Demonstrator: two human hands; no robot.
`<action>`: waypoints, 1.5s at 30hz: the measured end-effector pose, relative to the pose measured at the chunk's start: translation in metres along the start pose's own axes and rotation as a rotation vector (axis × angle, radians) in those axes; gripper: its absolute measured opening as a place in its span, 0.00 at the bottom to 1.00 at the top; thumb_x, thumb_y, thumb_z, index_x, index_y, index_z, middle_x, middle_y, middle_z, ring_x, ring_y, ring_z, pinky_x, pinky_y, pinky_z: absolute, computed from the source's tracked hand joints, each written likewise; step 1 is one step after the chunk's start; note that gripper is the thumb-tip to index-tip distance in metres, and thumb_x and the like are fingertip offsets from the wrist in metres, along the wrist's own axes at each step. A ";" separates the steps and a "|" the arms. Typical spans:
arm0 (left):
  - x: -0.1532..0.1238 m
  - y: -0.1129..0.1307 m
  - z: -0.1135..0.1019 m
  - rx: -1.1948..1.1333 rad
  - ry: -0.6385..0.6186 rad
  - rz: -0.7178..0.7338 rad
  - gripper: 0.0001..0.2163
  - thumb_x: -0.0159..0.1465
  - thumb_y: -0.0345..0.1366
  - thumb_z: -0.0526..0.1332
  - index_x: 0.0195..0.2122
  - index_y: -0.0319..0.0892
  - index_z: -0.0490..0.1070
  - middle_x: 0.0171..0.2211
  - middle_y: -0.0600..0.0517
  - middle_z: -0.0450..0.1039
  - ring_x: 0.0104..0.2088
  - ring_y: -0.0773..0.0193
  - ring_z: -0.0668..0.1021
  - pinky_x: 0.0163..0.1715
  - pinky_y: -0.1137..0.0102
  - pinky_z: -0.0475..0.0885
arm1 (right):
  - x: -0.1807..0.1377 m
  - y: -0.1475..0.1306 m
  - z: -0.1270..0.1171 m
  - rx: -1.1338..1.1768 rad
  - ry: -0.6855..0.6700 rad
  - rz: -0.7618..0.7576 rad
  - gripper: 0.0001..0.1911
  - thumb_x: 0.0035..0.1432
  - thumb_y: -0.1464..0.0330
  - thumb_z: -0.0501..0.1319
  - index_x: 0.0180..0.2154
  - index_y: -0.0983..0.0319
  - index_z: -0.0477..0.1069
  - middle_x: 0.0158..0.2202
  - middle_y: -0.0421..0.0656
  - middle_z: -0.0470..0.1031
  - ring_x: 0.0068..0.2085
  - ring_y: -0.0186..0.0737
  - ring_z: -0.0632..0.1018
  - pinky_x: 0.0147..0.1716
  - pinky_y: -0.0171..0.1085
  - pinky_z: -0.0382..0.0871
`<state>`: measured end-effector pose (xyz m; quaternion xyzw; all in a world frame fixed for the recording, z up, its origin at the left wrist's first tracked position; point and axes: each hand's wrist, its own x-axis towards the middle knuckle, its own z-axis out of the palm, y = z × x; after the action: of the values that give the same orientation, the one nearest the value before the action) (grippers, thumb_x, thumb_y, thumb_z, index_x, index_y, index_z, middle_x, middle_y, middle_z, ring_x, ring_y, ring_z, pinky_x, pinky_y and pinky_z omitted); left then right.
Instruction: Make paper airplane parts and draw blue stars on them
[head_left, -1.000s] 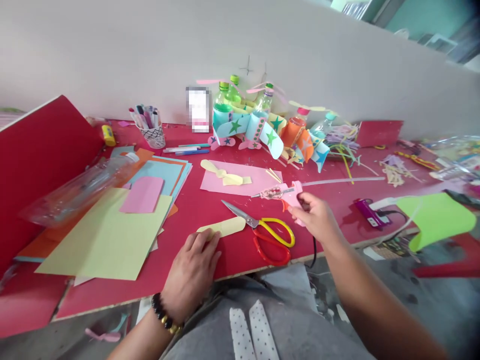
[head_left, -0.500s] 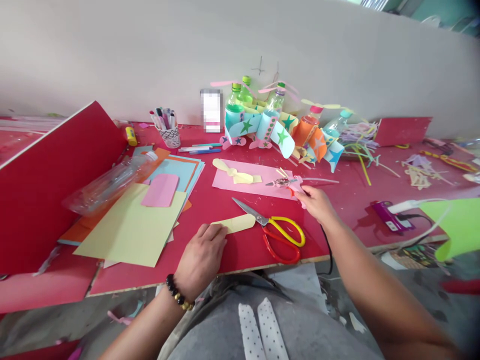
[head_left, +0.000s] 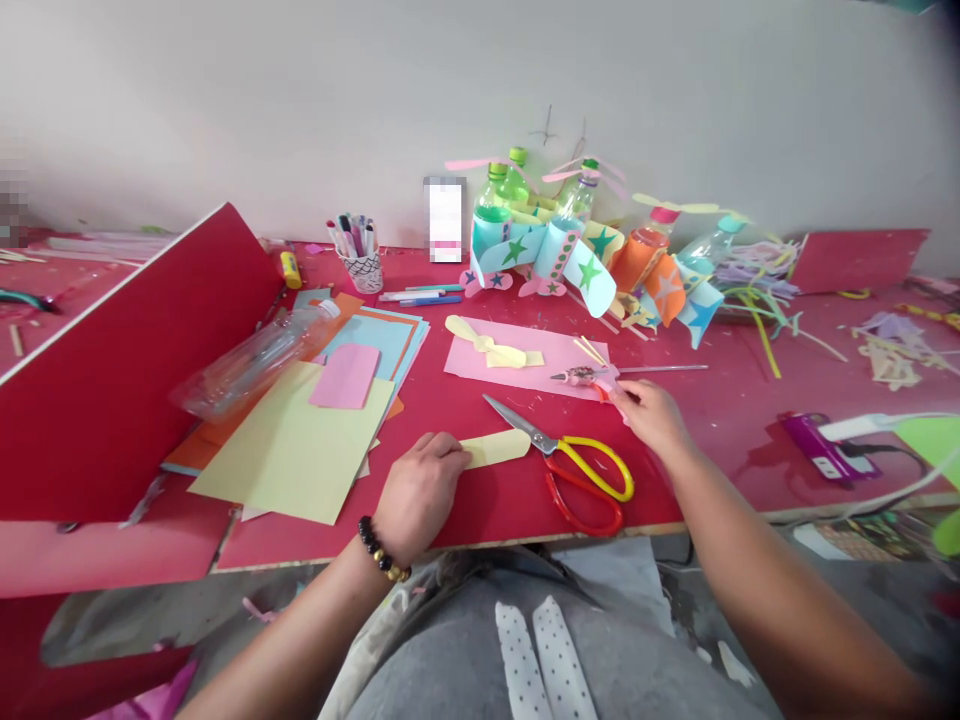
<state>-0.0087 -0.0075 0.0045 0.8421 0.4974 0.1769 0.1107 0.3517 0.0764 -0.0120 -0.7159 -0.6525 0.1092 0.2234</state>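
Note:
My left hand (head_left: 424, 485), wearing a beaded bracelet, rests at the near edge of the table. Its curled fingers close on the left end of a pale yellow paper strip (head_left: 496, 448) with a rounded right end. My right hand (head_left: 654, 418) grips the handle of a pink glue gun (head_left: 581, 376), its nozzle pointing left over a pink paper sheet (head_left: 469, 368). A clear glue stick (head_left: 664, 368) juts from the gun's back. On that sheet lies a pale yellow paper propeller (head_left: 495, 350). Open scissors (head_left: 544, 442) with yellow and red handles lie between my hands.
Coloured paper sheets (head_left: 292, 450) and a clear plastic bottle (head_left: 259, 360) lie left, beside a slanted red board (head_left: 150, 400). Behind stand a pen cup (head_left: 363, 272), a phone (head_left: 445, 220) and several decorated bottle planes (head_left: 551, 250). A purple power strip (head_left: 825, 447) sits right.
The view has turned slightly left, so everything appears shifted right. My left fingers look more curled at the strip's end. My right hand keeps hold of the glue gun.

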 end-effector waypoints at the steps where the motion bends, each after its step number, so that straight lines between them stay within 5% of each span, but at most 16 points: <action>1: 0.001 0.000 -0.001 -0.006 -0.011 -0.015 0.13 0.68 0.29 0.52 0.36 0.43 0.77 0.37 0.49 0.74 0.38 0.61 0.75 0.36 0.67 0.71 | -0.001 0.000 0.000 -0.010 0.013 -0.007 0.18 0.56 0.59 0.57 0.38 0.65 0.77 0.32 0.49 0.76 0.30 0.43 0.74 0.31 0.39 0.65; 7: 0.009 0.001 -0.004 -0.035 -0.098 -0.102 0.11 0.68 0.30 0.54 0.35 0.42 0.76 0.38 0.49 0.74 0.39 0.61 0.75 0.39 0.68 0.70 | -0.028 -0.036 -0.009 -0.031 0.160 -0.146 0.14 0.56 0.60 0.61 0.38 0.63 0.76 0.38 0.50 0.75 0.42 0.50 0.74 0.44 0.45 0.67; 11: 0.009 0.000 -0.005 -0.050 -0.102 -0.109 0.10 0.67 0.30 0.54 0.36 0.42 0.76 0.39 0.50 0.73 0.40 0.61 0.75 0.40 0.69 0.69 | -0.060 -0.088 -0.008 0.110 -0.073 -0.400 0.06 0.58 0.66 0.63 0.36 0.61 0.74 0.37 0.46 0.75 0.44 0.45 0.74 0.43 0.40 0.69; 15: 0.008 0.000 -0.004 -0.070 -0.083 -0.104 0.09 0.67 0.30 0.54 0.36 0.42 0.75 0.42 0.50 0.73 0.41 0.61 0.75 0.42 0.69 0.69 | -0.075 -0.119 0.005 0.059 -0.240 -0.415 0.06 0.55 0.71 0.66 0.37 0.62 0.73 0.37 0.45 0.73 0.43 0.46 0.72 0.43 0.42 0.69; 22: 0.006 -0.002 -0.001 -0.072 -0.066 -0.100 0.10 0.68 0.31 0.54 0.36 0.42 0.75 0.42 0.50 0.73 0.41 0.61 0.75 0.42 0.68 0.69 | -0.075 -0.128 0.018 -0.065 -0.236 -0.360 0.11 0.51 0.72 0.67 0.38 0.63 0.71 0.39 0.48 0.71 0.45 0.51 0.71 0.46 0.46 0.68; 30: 0.005 -0.004 0.000 -0.095 -0.049 -0.094 0.09 0.67 0.30 0.55 0.37 0.42 0.75 0.41 0.50 0.73 0.42 0.61 0.75 0.42 0.68 0.69 | -0.078 -0.138 0.025 0.056 -0.249 -0.358 0.10 0.50 0.74 0.66 0.35 0.60 0.67 0.36 0.45 0.72 0.43 0.48 0.72 0.43 0.44 0.68; 35: 0.005 -0.003 0.000 -0.099 -0.039 -0.102 0.09 0.67 0.30 0.56 0.36 0.42 0.76 0.41 0.50 0.73 0.41 0.61 0.75 0.41 0.68 0.69 | -0.081 -0.146 0.029 0.260 -0.309 -0.287 0.17 0.51 0.76 0.63 0.42 0.58 0.65 0.39 0.43 0.76 0.40 0.43 0.77 0.39 0.38 0.70; 40: 0.006 -0.004 0.000 -0.115 -0.030 -0.100 0.08 0.66 0.30 0.56 0.35 0.42 0.76 0.41 0.50 0.73 0.41 0.61 0.75 0.41 0.69 0.69 | -0.080 -0.154 0.032 0.331 -0.355 -0.201 0.26 0.52 0.66 0.66 0.52 0.58 0.61 0.38 0.44 0.79 0.35 0.44 0.79 0.34 0.38 0.71; 45: 0.008 -0.005 0.000 -0.132 -0.038 -0.108 0.07 0.65 0.29 0.58 0.35 0.42 0.75 0.40 0.51 0.73 0.40 0.61 0.75 0.40 0.69 0.69 | -0.079 -0.163 0.038 0.301 -0.340 -0.203 0.24 0.54 0.70 0.63 0.53 0.59 0.64 0.37 0.45 0.80 0.37 0.45 0.81 0.36 0.39 0.72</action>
<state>-0.0093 0.0014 0.0046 0.8082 0.5270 0.1869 0.1850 0.1809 0.0136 0.0192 -0.5765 -0.7257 0.3009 0.2245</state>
